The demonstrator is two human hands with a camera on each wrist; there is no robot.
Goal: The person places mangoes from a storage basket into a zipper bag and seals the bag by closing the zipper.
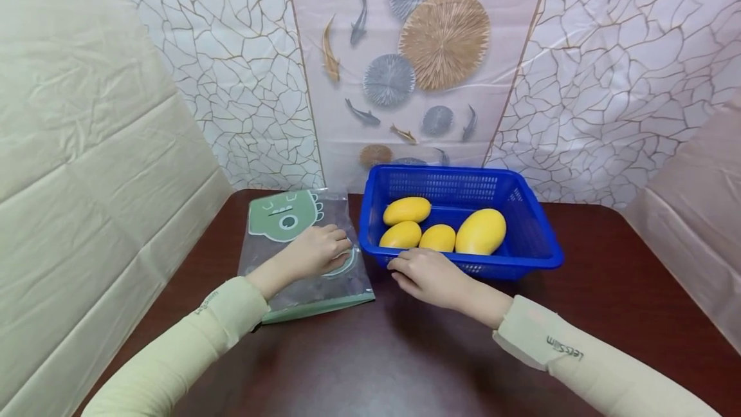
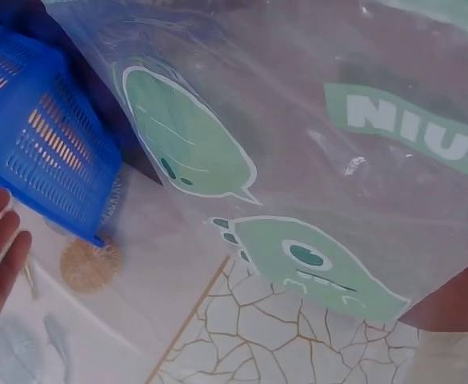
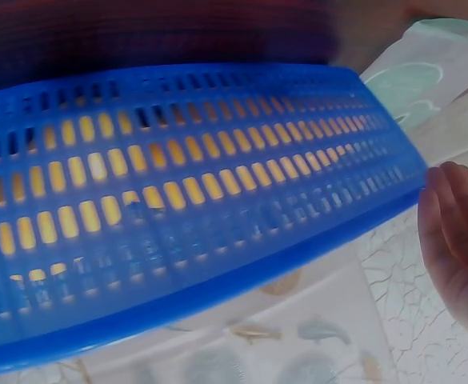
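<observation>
A blue perforated plastic basket (image 1: 532, 224) stands at the back of the table, with several smooth yellow mangoes (image 1: 480, 231) inside, along its front and left. Left of it a clear plastic bag (image 1: 272, 275) with green cartoon prints and a green strip along its near edge lies flat. My left hand (image 1: 315, 251) is over the bag's right part, fingers loosely bent and holding nothing. At the basket's front rim is my right hand (image 1: 431, 275), its relaxed fingers (image 3: 450, 208) right by the rim's corner in the right wrist view, gripping nothing.
The dark red-brown table (image 1: 370, 365) carries the bag and basket. Behind it hangs a patterned cloth (image 1: 388, 127) close to the basket's back. Pale cloth walls (image 1: 92, 147) rise at the left and right sides.
</observation>
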